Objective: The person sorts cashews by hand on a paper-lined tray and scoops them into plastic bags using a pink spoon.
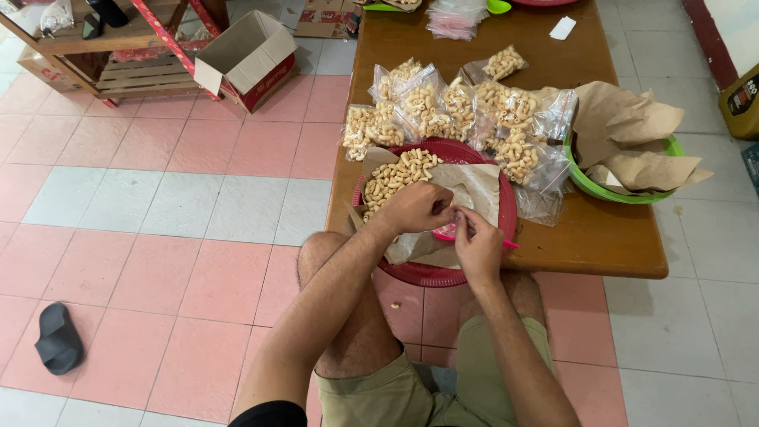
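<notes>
A red round basket (506,207) lined with brown paper sits at the near edge of the wooden table (601,237); a heap of pale puffed snacks (399,174) lies in its left half. My left hand (417,207) and my right hand (477,247) meet over the basket, fingertips pinched together on something small that I cannot make out. A pink scoop (447,235) shows just under the hands. Behind the basket lie several clear plastic bags filled with snacks (443,107).
A green bowl (609,192) with crumpled brown paper stands right of the basket. More plastic bags (455,17) lie at the table's far end. An open cardboard box (247,57) and wooden shelf (111,47) stand on the tiled floor; a black sandal (57,338) lies at left.
</notes>
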